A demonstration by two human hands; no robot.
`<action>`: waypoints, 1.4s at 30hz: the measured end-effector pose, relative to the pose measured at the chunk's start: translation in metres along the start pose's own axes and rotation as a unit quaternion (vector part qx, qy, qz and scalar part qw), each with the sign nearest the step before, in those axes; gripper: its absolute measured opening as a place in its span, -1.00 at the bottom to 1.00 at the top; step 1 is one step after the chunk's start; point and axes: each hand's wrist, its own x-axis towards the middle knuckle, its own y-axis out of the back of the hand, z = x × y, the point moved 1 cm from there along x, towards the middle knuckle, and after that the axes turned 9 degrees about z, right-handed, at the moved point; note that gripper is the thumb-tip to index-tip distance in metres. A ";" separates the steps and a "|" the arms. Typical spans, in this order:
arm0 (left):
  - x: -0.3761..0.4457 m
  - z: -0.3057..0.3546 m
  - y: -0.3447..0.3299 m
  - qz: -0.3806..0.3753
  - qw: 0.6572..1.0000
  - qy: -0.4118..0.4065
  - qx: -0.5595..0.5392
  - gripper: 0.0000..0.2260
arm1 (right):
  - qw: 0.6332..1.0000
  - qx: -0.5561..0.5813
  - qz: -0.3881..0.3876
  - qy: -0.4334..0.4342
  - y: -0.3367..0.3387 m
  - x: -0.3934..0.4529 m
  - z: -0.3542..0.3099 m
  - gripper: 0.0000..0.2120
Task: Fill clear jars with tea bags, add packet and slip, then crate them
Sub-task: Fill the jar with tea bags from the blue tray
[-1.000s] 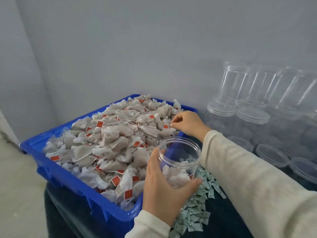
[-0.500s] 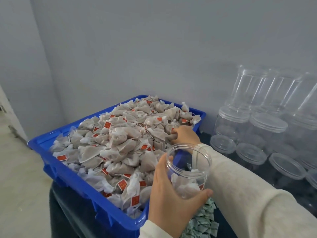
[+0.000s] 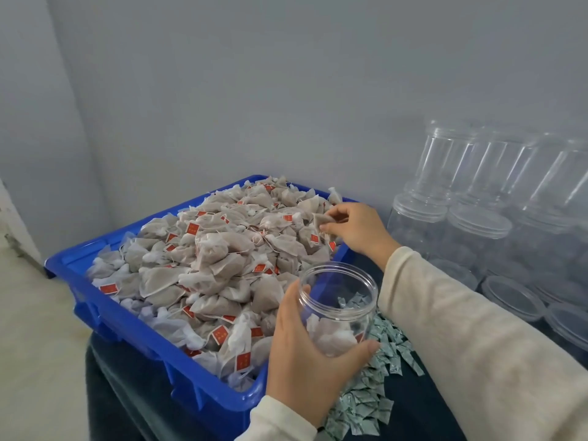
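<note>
A: Where do we have the jar?

B: Lower centre of the frame. Our left hand (image 3: 305, 358) has the open clear jar (image 3: 339, 308), grip wrapped round its near wall, thumb on the right side. Mouth faces up and a bit toward us. A few tea bags already lie in the bottom.

A: Right hand?

B: Our right hand (image 3: 356, 229) is centre-right, over the far right corner of the blue crate (image 3: 133, 326). Grip is closed in a pinch on one tea bag (image 3: 322, 220), held just above the heap. Cream sleeve (image 3: 461, 319) runs down to the lower right corner.

A: Crate contents?

B: The heap of tea bags (image 3: 216, 259) is piled above the rim, most with red tags on strings. The crate fills the centre-left and sits on a dark desk (image 3: 127, 393).

A: Packets?

B: We see a pile of small pale green packets (image 3: 366, 399) on the desk, just right of the crate's near corner, partly behind and under the held jar. Print too small to read.

A: Spare jars?

B: The stack of empty clear jars (image 3: 471, 192) stands at the right edge against the grey wall (image 3: 286, 90), upper row mouth-down on a lower row. Some clear lids (image 3: 512, 297) lie flat in front of them.
</note>
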 end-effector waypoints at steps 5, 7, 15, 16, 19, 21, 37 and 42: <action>-0.002 -0.001 -0.001 -0.007 1.000 0.007 0.008 0.08 | 0.991 0.134 0.007 -0.030 0.045 -0.019 -0.032 -0.89; -0.002 0.001 -0.001 -0.007 1.000 0.005 0.018 0.12 | 0.982 0.187 0.008 -0.039 0.060 -0.032 -0.044 -0.89; -0.002 0.002 -0.005 -0.006 0.999 0.013 0.029 0.13 | 0.960 0.276 -0.040 -0.032 0.096 -0.077 -0.073 -0.90; -0.002 0.002 -0.006 -0.009 0.999 0.017 0.034 0.13 | 0.959 0.280 -0.043 -0.028 0.099 -0.081 -0.075 -0.91; -0.002 0.003 -0.008 -0.011 0.999 0.018 0.038 0.09 | 0.955 0.292 -0.054 -0.023 0.102 -0.088 -0.078 -0.89; -0.002 0.005 -0.009 -0.007 0.999 0.009 0.033 0.05 | 0.953 0.294 -0.063 -0.023 0.101 -0.092 -0.077 -0.89; -0.010 0.007 -0.018 -0.026 0.999 0.023 0.038 -0.01 | 0.983 -0.098 -0.123 0.100 0.082 -0.112 -0.071 -0.87; -0.009 0.008 -0.018 -0.033 0.998 0.024 0.038 0.07 | 0.989 -0.043 -0.117 0.079 0.083 -0.110 -0.071 -0.85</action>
